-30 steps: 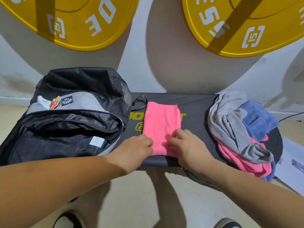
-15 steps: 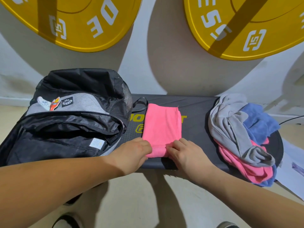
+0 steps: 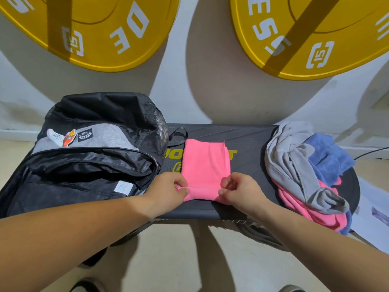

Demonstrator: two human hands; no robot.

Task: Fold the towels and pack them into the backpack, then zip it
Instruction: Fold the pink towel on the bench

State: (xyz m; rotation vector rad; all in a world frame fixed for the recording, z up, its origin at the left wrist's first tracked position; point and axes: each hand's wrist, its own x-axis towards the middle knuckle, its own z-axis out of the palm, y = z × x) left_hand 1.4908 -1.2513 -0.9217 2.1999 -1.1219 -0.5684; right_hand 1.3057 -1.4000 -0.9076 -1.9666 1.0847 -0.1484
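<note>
A pink towel (image 3: 204,163) lies folded into a narrow strip in the middle of the black bench (image 3: 248,142). My left hand (image 3: 166,191) pinches its near left corner, and my right hand (image 3: 240,190) pinches its near right corner, with the near edge lifted a little off the bench. On the left end of the bench the black and grey backpack (image 3: 88,157) lies with its main compartment unzipped and gaping. A heap of unfolded towels (image 3: 305,171), grey, blue and pink, sits at the right end.
Two big yellow weight plates (image 3: 90,32) lean against the white wall behind the bench. A black cable (image 3: 370,151) runs along the floor at the far right. White paper (image 3: 372,224) lies on the floor past the bench's right end. My shoes show at the bottom edge.
Both hands went from pressing flat on the towel's near end to pinching its near corners, and the near edge has come up slightly.
</note>
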